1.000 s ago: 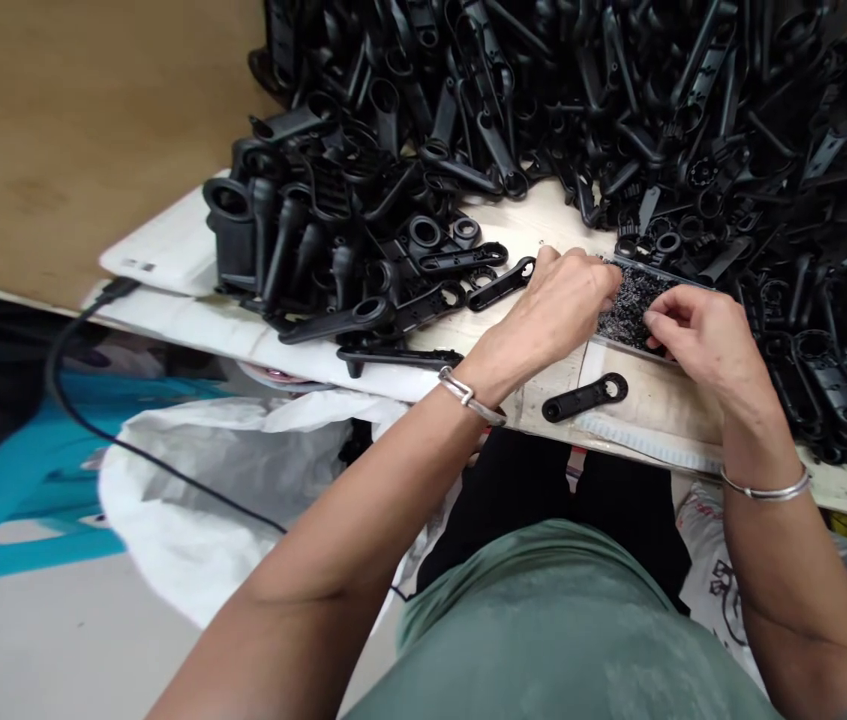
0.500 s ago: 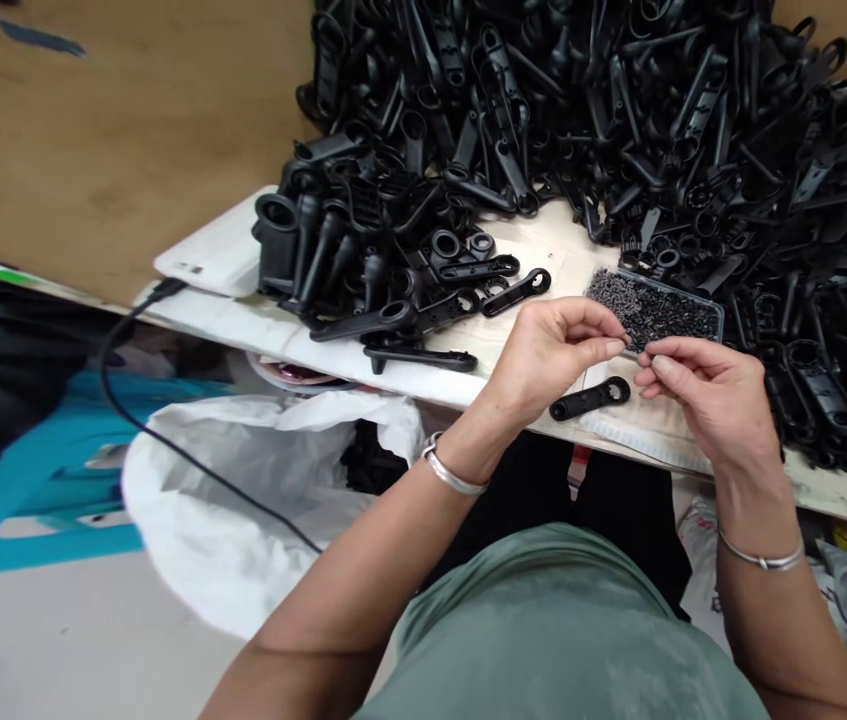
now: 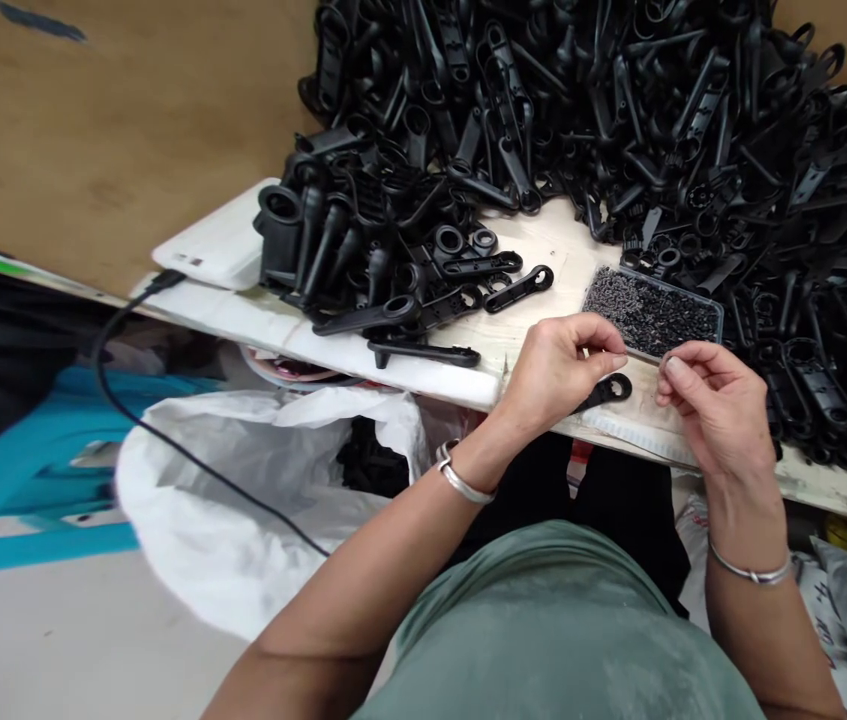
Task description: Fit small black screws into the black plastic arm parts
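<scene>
My left hand [image 3: 558,375] hovers over the table's front edge with its fingers curled and pinched; what they hold is too small to name. Just under its fingertips lies a single black plastic lever part [image 3: 607,390]. My right hand [image 3: 715,405] is beside it, a short gap away, fingers also pinched together on something tiny. Right behind both hands sits a clear shallow tray of small black screws [image 3: 652,312].
A huge heap of black plastic lever parts [image 3: 618,130] covers the back and right of the table [image 3: 543,250]. A white slab [image 3: 213,250] with a black cable [image 3: 123,400] lies at the left. A white bag [image 3: 243,490] hangs below the table edge.
Both hands drew back from the screw tray toward me, fingers pinched. They met above the lone part half a second ago and have since moved slightly apart and lower.
</scene>
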`<state>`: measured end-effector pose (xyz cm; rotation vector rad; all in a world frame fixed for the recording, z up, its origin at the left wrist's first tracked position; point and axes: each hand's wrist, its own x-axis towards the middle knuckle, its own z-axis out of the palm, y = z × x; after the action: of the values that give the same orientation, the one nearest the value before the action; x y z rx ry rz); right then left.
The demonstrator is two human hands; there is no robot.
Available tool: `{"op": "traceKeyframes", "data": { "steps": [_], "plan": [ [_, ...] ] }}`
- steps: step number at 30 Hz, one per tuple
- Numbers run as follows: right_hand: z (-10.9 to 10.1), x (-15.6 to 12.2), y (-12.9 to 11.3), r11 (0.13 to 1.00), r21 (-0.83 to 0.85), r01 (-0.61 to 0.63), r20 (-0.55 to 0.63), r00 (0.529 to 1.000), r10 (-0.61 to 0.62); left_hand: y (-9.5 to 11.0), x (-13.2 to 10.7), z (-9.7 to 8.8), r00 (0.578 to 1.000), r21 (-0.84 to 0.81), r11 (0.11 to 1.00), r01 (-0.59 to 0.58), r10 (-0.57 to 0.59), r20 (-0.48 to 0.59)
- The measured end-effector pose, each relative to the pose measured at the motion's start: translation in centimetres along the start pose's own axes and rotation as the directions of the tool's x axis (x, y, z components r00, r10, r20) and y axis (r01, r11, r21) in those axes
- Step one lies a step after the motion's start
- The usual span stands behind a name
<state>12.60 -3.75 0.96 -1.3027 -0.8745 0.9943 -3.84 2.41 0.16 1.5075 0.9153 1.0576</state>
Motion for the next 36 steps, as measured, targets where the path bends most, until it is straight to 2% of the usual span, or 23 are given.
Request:
{"op": "traceKeyframes", "data": {
  "steps": [3,5,8,10,12,14,16,17,19,25,28,31,34,36],
  "plan": [
    [-0.8,0.1,0.4,0.999,-0.029,0.018,-0.096,0.995,-0.020,0.0,1.2,1.1,0.995,0.249,0.965,-0.078,0.062,0.073],
    [-1.4,0.1,0.7,0.998,-0.052,0.030,-0.139,0.990,-0.037,0.3,2.3,2.1,0.987,0.351,0.929,-0.120,0.075,0.139],
    [-2.2,0.1,1.2,0.998,-0.052,0.042,-0.163,0.985,-0.050,1.0,4.2,3.3,0.961,0.384,0.903,-0.194,0.097,0.258],
    [-2.6,0.0,1.4,0.998,-0.042,0.043,-0.169,0.984,-0.050,1.4,5.5,3.2,0.951,0.428,0.873,-0.233,0.114,0.287],
    [-3.0,-0.1,1.5,0.998,-0.033,0.046,-0.178,0.983,-0.051,1.5,6.5,2.5,0.958,0.595,0.768,-0.238,0.085,0.273],
    [-3.2,-0.1,1.7,0.999,-0.032,0.041,-0.183,0.982,-0.046,1.3,7.2,1.6,0.960,0.793,0.560,-0.239,0.012,0.281],
    [-3.2,-0.2,1.9,0.999,-0.040,0.030,-0.178,0.983,-0.037,0.8,7.4,1.1,0.946,0.884,0.370,-0.285,-0.041,0.322],
    [-3.1,-0.2,2.0,0.999,-0.044,0.026,-0.170,0.985,-0.033,0.5,7.4,0.9,0.937,0.895,0.316,-0.314,-0.048,0.345],
    [-2.9,-0.2,2.3,0.998,-0.052,0.023,-0.145,0.989,-0.031,-0.1,7.4,1.0,0.927,0.895,0.277,-0.348,-0.042,0.374],
    [-2.4,-0.8,2.7,0.995,-0.102,0.004,-0.062,0.998,-0.010,-0.7,7.5,1.2,0.921,0.892,0.251,-0.376,-0.005,0.390],
    [-2.3,-1.1,2.6,0.993,-0.117,-0.022,-0.040,0.999,0.017,-0.3,7.4,1.0,0.914,0.870,0.294,-0.396,0.034,0.404],
    [-2.1,-1.2,2.6,0.995,-0.089,-0.037,-0.034,0.999,0.034,0.5,6.9,0.7,0.935,0.837,0.431,-0.337,0.047,0.352],
    [-1.9,-1.1,2.4,0.998,-0.041,-0.047,-0.029,0.999,0.046,1.0,6.3,0.6,0.973,0.746,0.633,-0.206,0.050,0.227],
    [-1.8,-1.1,2.3,0.998,-0.020,-0.057,-0.038,0.998,0.056,1.0,6.0,0.5,0.990,0.677,0.724,-0.128,0.049,0.135]
  ]
}}
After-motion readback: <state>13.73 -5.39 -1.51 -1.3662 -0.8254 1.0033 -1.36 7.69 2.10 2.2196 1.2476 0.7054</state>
